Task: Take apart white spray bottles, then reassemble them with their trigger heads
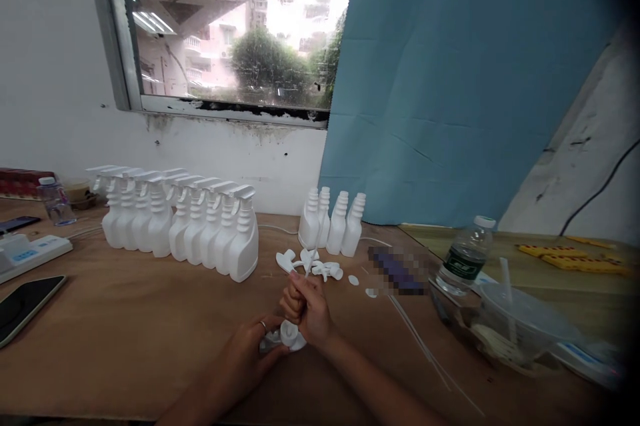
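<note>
My left hand [245, 349], a ring on one finger, is closed around a white spray trigger head [289, 333] low over the table, its round collar facing up. Just above that collar, my right hand [309, 309] is curled in a fist around a thin white tube [313, 261], which sticks up past the thumb. Whether the tube's lower end touches the collar is hidden by the fist. Beyond my hands lies a small heap of loose white trigger heads [327, 270]. Behind it stand several white bottles [354, 226] without tops.
Rows of white spray bottles [243, 249] with trigger heads stand at the left back. Long thin tubes [417, 333] lie on the right. Beyond them are a water bottle [465, 259] and a lidded plastic bowl [530, 313]. A phone [30, 303] and power strip [37, 256] lie left.
</note>
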`<state>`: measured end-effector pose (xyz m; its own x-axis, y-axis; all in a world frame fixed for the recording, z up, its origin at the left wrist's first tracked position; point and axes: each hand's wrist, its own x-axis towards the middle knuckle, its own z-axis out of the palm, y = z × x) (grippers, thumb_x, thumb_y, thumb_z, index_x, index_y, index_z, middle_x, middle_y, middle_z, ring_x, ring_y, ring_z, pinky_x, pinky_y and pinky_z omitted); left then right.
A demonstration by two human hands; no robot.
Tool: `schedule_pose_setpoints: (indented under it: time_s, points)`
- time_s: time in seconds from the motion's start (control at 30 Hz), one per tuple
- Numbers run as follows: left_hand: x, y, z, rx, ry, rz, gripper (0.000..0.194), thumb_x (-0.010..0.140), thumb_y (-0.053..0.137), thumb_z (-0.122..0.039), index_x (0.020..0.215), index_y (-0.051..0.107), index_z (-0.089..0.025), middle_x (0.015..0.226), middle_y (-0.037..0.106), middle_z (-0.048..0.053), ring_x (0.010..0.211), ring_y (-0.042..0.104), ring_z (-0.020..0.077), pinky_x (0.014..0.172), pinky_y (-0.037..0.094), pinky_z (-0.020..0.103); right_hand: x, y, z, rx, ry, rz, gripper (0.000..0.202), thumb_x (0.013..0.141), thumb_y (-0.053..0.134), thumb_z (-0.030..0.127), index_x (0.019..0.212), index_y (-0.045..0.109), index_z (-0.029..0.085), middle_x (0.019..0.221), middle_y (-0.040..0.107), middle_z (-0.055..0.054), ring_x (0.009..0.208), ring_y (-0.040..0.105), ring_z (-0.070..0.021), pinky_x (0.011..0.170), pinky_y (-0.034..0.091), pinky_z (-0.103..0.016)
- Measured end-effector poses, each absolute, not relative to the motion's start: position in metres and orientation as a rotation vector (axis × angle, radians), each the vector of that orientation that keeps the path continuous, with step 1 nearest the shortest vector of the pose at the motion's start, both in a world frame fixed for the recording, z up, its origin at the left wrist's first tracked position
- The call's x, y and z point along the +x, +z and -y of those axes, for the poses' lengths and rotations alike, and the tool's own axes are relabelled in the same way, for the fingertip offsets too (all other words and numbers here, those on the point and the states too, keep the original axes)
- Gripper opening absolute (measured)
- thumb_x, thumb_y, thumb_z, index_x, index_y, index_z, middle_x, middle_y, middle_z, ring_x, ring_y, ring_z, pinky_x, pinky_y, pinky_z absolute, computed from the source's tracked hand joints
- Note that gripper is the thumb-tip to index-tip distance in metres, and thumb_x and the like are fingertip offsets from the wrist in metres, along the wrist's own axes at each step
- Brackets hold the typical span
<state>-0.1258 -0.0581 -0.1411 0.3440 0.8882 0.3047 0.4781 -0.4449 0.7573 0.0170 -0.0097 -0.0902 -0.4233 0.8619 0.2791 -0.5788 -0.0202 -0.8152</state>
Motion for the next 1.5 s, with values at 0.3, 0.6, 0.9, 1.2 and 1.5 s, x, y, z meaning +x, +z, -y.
schedule_pose_setpoints:
  time_s: [0.3, 0.6, 0.9, 1.2, 1.5]
  points:
    - [-0.125, -0.138, 0.059, 2.05, 0.948, -1.218, 0.026, 0.084, 0.062, -0.026, 0.11, 0.065, -0.023, 0.104, 0.07, 0.002, 0.092, 0.064, 0.0183, 0.084, 0.047, 0.025, 0.018, -0.088, 0.012, -0.416, 1.726, 1.158, 0.061, 0.074, 0.068, 0.058, 0.049, 0.027, 0.021, 0.038, 0.019, 0.013, 0.032, 0.01, -0.0007, 0.032, 0.004, -0.017]
    - [-0.125, -0.138, 0.059, 2.051, 0.957, -1.195, 0.027, 0.083, 0.063, -0.025, 0.11, 0.064, -0.023, 0.107, 0.069, 0.003, 0.096, 0.063, 0.0192, 0.088, 0.046, 0.026, 0.017, -0.091, 0.011, -0.432, 1.741, 1.171, 0.06, 0.075, 0.067, 0.059, 0.051, 0.027, 0.021, 0.039, 0.019, 0.012, 0.033, 0.011, -0.0009, 0.033, 0.004, -0.018]
    - [-0.127, -0.14, 0.059, 2.056, 0.951, -1.175, 0.018, 0.086, 0.06, -0.028, 0.102, 0.065, -0.022, 0.101, 0.069, 0.003, 0.091, 0.064, 0.0182, 0.083, 0.047, 0.025, 0.011, -0.097, 0.015, -0.419, 1.784, 1.203, 0.06, 0.076, 0.064, 0.065, 0.053, 0.031, 0.021, 0.038, 0.021, 0.013, 0.031, 0.011, -0.0006, 0.033, 0.005, -0.017]
    - [-0.129, -0.142, 0.059, 2.08, 0.873, -1.255, 0.02, 0.087, 0.059, -0.034, 0.1, 0.064, -0.019, 0.101, 0.068, 0.005, 0.093, 0.063, 0.0203, 0.084, 0.047, 0.028, 0.01, -0.097, 0.014, -0.546, 1.726, 1.177, 0.059, 0.074, 0.067, 0.061, 0.05, 0.029, 0.021, 0.036, 0.02, 0.013, 0.03, 0.009, 0.0, 0.032, 0.004, -0.017]
    - [-0.127, -0.134, 0.061, 2.085, 0.876, -1.177, 0.022, 0.088, 0.057, -0.028, 0.108, 0.063, -0.022, 0.11, 0.067, 0.004, 0.102, 0.061, 0.0207, 0.092, 0.045, 0.029, 0.005, -0.1, 0.016, -0.632, 1.665, 1.245, 0.053, 0.074, 0.065, 0.054, 0.048, 0.032, 0.022, 0.034, 0.023, 0.012, 0.03, 0.012, -0.001, 0.033, 0.003, -0.019]
